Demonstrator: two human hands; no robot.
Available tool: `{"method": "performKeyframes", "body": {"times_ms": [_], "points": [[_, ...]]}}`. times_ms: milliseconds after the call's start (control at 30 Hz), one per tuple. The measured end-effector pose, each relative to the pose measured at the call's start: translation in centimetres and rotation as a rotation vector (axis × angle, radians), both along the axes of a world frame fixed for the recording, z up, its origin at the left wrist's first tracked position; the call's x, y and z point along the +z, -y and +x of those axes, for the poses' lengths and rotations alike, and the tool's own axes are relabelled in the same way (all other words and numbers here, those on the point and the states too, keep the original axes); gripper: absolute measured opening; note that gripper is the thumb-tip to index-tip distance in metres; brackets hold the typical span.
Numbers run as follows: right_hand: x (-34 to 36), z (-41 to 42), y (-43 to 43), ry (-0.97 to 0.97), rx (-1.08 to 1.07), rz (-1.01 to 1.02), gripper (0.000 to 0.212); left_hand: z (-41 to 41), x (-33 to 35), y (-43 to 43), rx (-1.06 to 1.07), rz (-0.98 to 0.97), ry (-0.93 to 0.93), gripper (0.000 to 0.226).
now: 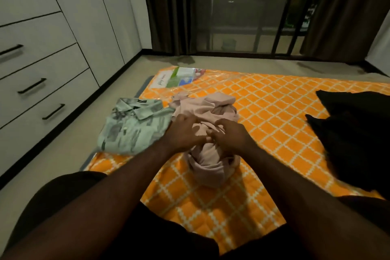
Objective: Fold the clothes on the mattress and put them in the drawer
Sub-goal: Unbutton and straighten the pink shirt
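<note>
Two hands on crumpled pink garment [209, 133], frame centre, on mattress [274, 116]: left hand [185, 133], right hand [230, 135] grip bunched cloth. Folding barely begun. Next: spread flat. Green shirt [133, 126] folded left; drawers [42, 82] shut, upper left.

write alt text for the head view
The left hand and right hand grip a crumpled pink garment on an orange checked mattress. A folded green patterned shirt lies to its left, a black garment to its right.

The mattress [263, 99] wears glossy, crinkled clear plastic over quilted orange cloth. Pink garment [207, 112] and green shirt [135, 126]: soft matt cloth. Drawers [40, 65]: smooth matt fronts, dark handles.
</note>
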State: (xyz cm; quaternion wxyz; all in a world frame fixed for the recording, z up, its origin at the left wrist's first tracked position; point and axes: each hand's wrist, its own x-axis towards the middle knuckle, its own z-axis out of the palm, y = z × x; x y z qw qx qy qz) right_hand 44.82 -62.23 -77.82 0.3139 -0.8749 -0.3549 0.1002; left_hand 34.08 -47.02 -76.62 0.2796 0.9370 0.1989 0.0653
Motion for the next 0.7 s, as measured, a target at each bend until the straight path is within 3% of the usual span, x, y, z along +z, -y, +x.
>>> {"method": "performKeyframes", "body": {"times_ms": [133, 233, 300, 467, 533, 633, 700], "points": [[-0.5, -0.3, -0.1, 0.084, -0.073, 0.005, 0.022, -0.9, 1.3, 0.9, -0.026, -0.16, -0.126, 0.082], [-0.8, 0.2, -0.1, 0.102, -0.183, 0.072, 0.009, -0.8, 1.4, 0.8, -0.082, -0.309, -0.118, 0.099], [-0.7, 0.7, -0.2, 0.078, -0.244, 0.162, 0.011, -0.7, 1.2, 0.4, -0.064, -0.296, -0.091, 0.099], [0.7, 2.4, -0.3, -0.155, -0.513, 0.526, 0.008, 0.8, 0.0, -1.3, 0.208, -0.389, 0.139, 0.039], [1.3, 3.5, 0.1, -0.239, -0.597, 0.606, 0.008, 1.3, -0.3, -1.7, 0.265, -0.466, 0.216, 0.029], [1.9, 5.0, 1.0, -0.279, -0.679, 0.587, 0.014, 1.7, -0.6, -1.5, 0.317, -0.656, 0.345, 0.022], [1.8, 5.4, 1.4, -0.139, -0.649, 0.473, 0.01, 2.1, -0.6, -1.0, 0.333, -0.771, 0.436, 0.021]]}}
